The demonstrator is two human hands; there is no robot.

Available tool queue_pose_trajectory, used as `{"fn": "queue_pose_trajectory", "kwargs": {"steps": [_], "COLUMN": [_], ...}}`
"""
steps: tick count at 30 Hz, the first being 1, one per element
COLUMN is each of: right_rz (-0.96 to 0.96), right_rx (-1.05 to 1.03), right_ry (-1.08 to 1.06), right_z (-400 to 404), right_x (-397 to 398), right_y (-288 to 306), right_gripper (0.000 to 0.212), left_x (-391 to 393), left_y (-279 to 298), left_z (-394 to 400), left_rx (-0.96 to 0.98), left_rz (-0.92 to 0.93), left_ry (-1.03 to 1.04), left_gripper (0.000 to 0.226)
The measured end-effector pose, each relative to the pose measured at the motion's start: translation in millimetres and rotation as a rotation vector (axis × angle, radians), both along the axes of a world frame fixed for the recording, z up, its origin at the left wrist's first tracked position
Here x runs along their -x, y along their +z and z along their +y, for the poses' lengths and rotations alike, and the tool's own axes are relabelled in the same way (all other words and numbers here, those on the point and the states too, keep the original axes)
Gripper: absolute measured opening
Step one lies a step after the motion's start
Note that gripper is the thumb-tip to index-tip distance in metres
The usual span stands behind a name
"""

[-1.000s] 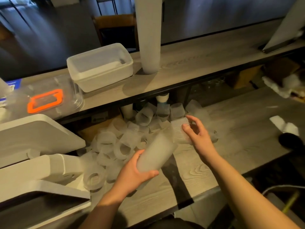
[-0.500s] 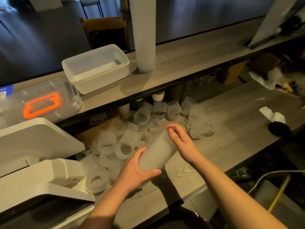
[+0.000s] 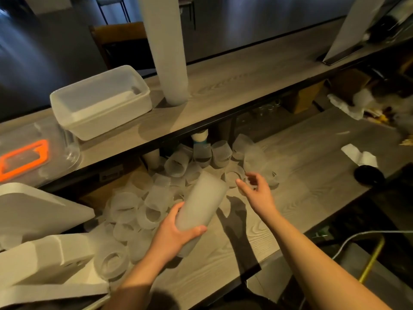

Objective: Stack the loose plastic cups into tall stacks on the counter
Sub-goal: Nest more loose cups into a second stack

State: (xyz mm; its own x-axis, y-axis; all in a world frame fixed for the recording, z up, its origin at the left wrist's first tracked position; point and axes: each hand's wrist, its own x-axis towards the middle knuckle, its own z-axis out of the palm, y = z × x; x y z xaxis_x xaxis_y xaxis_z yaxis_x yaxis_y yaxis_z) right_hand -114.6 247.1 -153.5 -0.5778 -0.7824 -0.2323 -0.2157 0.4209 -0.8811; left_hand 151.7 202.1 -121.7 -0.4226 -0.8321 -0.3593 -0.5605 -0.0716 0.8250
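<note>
My left hand (image 3: 176, 233) is gripping a tilted short stack of cups (image 3: 201, 202) above the counter (image 3: 301, 198). My right hand (image 3: 257, 193) is hovering, fingers spread, holding nothing, near the loose cups (image 3: 143, 209); those under the shelf (image 3: 223, 104) are partly hidden and blurred.

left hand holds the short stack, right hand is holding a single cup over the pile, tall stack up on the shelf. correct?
Not quite. In the head view the right hand is open and holds nothing, reaching toward the loose cups. The rest stands: the left hand grips the short stack, and the tall stack stands on the shelf.
</note>
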Motion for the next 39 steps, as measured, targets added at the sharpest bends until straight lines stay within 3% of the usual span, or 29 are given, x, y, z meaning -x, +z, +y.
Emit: {"fn": "queue_pose_trajectory", "kwargs": {"steps": [5,8,12,15,23,28,32,36,39], "right_rz": [0.546,0.575,0.612,0.653,0.738,0.842,0.84,0.731,0.444], "right_rx": [-0.159,-0.23,-0.408,-0.449,-0.359,-0.441,-0.397,-0.285,-0.171], "right_ry": [0.014,0.091,0.344,0.453,0.521,0.614,0.612,0.533,0.384], "right_z": [0,-10,-24,-29,-30,-28,-28,-27,-22], "right_x": [55,83,112,123,125,125,122,115,103], "right_y": [-12,-14,-28,-39,-51,-55,-53,-37,-12], "right_gripper": [0.052,0.072,0.101,0.098,0.096,0.091,0.078,0.082,0.078], "left_x": [29,43,55,61,71,67,66,61,56], "left_y": [-1,-4,-10,-13,-17,-19,-15,-15,-14], "left_z": [-3,-6,-8,-9,-14,-15,-16,-17,-16], "left_rx": [-0.017,-0.029,-0.042,-0.067,-0.077,-0.076,-0.068,-0.062,-0.054], "left_rz": [-0.021,-0.019,-0.009,-0.001,-0.006,-0.016,0.004,0.014,0.02], "left_ry": [0.014,0.019,0.044,0.051,0.073,0.073,0.076,0.078,0.073], "left_gripper": [0.094,0.094,0.096,0.104,0.099,0.104,0.095,0.093,0.091]}}
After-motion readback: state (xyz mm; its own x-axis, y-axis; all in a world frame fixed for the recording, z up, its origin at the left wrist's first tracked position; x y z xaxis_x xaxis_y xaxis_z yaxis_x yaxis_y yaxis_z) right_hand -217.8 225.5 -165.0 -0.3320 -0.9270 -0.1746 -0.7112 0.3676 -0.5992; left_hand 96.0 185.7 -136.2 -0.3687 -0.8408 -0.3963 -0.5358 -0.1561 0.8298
